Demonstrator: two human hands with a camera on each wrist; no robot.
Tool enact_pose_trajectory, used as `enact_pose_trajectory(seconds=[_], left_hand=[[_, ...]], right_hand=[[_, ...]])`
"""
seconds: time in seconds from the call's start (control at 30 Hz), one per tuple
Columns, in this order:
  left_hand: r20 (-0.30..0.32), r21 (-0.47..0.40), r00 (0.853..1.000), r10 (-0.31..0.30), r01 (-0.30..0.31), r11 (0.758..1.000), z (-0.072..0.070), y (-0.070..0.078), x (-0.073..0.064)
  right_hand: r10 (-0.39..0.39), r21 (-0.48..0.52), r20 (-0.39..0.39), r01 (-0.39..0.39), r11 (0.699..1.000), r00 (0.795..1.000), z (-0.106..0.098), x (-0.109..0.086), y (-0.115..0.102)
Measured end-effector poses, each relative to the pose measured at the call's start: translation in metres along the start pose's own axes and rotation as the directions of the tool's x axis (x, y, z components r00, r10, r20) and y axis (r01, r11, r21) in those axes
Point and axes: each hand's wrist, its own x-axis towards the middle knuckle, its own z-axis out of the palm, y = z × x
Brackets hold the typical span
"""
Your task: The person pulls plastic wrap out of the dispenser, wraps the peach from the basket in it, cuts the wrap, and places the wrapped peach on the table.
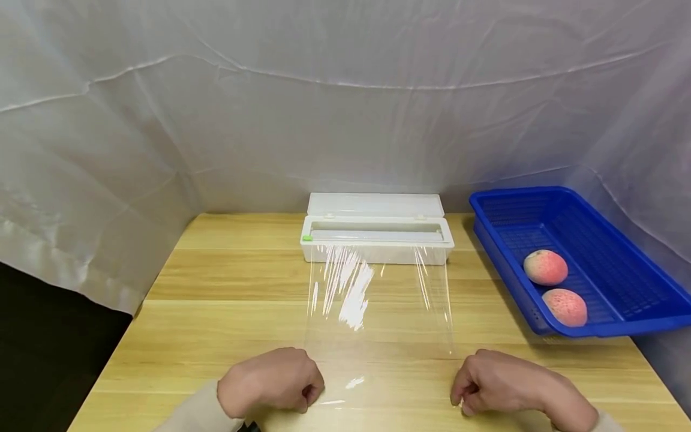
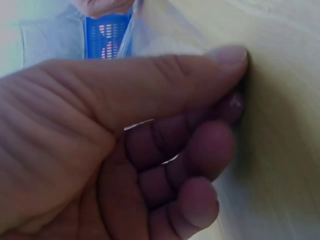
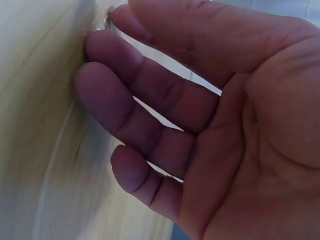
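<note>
A sheet of clear plastic wrap (image 1: 356, 294) stretches from a white dispenser box (image 1: 378, 255) toward the front of the table. At the sheet's near left corner, my left hand (image 1: 275, 381) pinches the film between thumb and curled fingers. My right hand (image 1: 502, 384) pinches the near right corner in the same way. In the left wrist view, the thumb (image 2: 165, 85) presses against the index fingertip close over the wood. The right wrist view shows the other fingers (image 3: 107, 97) curled near the tabletop, with a glint of film at the fingertips.
The dispenser's lid (image 1: 375, 205) stands raised at the back, and a green cutter slider (image 1: 307, 238) sits at its left end. On the right, a blue basket (image 1: 502, 258) holds two pink peaches (image 1: 546, 267). Grey cloth (image 1: 324, 132) hangs behind the wooden table (image 1: 216, 324).
</note>
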Motion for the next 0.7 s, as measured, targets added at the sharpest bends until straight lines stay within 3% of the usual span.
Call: enact_pose_trajectory(seconds=[0.27, 0.43, 0.5, 0.57, 0.63, 0.7], left_hand=[[0.072, -0.03, 0.997, -0.042, 0.044, 0.999, -0.005, 0.002, -0.005], [0.035, -0.111, 0.998, -0.053, 0.056, 0.992, -0.022, -0.004, -0.006], [-0.024, -0.137, 0.999, -0.047, 0.043, 0.99, -0.031, -0.01, -0.004], [-0.122, -0.132, 0.991, -0.045, 0.029, 0.991, -0.038, -0.017, 0.001], [-0.25, -0.062, 0.968, -0.033, 0.018, 0.998, -0.043, -0.024, 0.008], [-0.37, 0.022, 0.928, -0.031, 0.042, 0.999, -0.043, -0.03, 0.017]], right_hand=[[-0.008, -0.015, 0.001, 0.008, 1.0, 1.0, -0.001, -0.003, 0.0], [0.023, -0.022, -0.071, -0.024, 0.999, 0.997, -0.003, 0.002, 0.004], [0.061, -0.043, -0.13, -0.067, 0.997, 0.99, -0.005, 0.006, 0.005], [0.097, -0.088, -0.21, -0.118, 0.989, 0.973, -0.008, 0.012, 0.007], [0.122, -0.135, -0.288, -0.167, 0.977, 0.95, -0.011, 0.019, 0.008], [0.14, -0.165, -0.357, -0.21, 0.964, 0.924, -0.015, 0.027, 0.009]])
